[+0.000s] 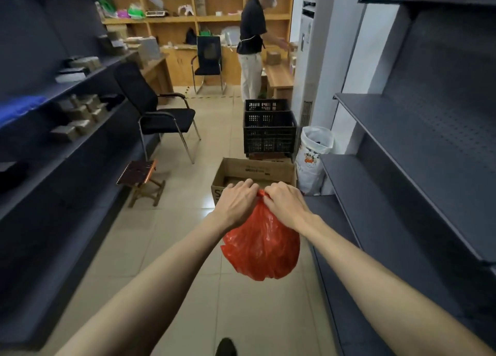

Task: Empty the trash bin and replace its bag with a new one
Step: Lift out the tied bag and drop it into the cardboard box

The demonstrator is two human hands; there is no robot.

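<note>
A full red plastic trash bag (261,248) hangs in the air above the tiled floor. My left hand (237,201) and my right hand (285,201) both grip its bunched top, side by side, fingers closed on the plastic. An open cardboard box (255,172) stands on the floor just beyond the bag. No trash bin shows in view.
Dark shelving (402,146) lines both sides of the aisle. Two stacked black crates (269,130), a white sack (312,160), a small wooden stool (142,178) and a black chair (161,114) stand ahead. A person (252,41) works at a desk in the back.
</note>
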